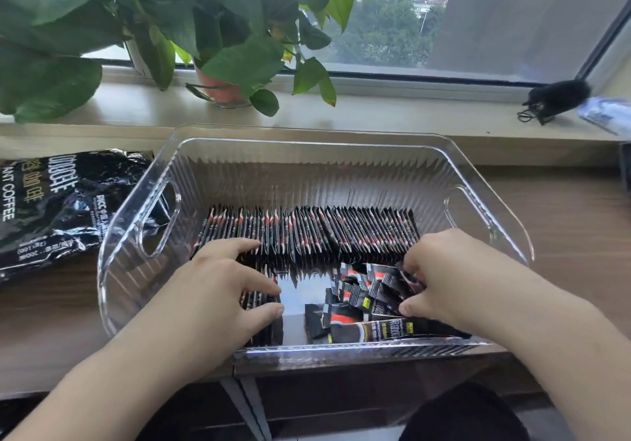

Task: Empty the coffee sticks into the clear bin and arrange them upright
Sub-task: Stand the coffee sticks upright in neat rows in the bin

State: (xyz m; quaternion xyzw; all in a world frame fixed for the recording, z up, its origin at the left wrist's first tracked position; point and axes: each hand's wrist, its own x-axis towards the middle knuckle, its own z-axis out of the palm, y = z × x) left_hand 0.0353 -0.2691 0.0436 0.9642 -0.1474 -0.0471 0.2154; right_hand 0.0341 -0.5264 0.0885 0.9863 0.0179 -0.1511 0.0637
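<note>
Windowsill [409, 106] with a leafy plant [218, 48] up top, wooden bench [563, 222] below. Far left lies the coffee bag [51, 201] (crumpled, looks emptied). Beside it is the clear bin [129, 270], and every stick I can see is inside it. The left hand [218, 287] is spread flat, fingers bracing a short upright stack [263, 304] in the near-left corner. Behind runs the long upright row [324, 232] along the far side. Then a bare patch of floor, then the loose pile [362, 304] lying every which way, with the right hand [440, 276] curled in, pinching a few loose sticks.

My take: grab small bunches, square them up, and slot them against the braced stack so nothing topples. The bare patch is the only working room. The near wall and right handle side are tight, so lift bunches up and over.
</note>
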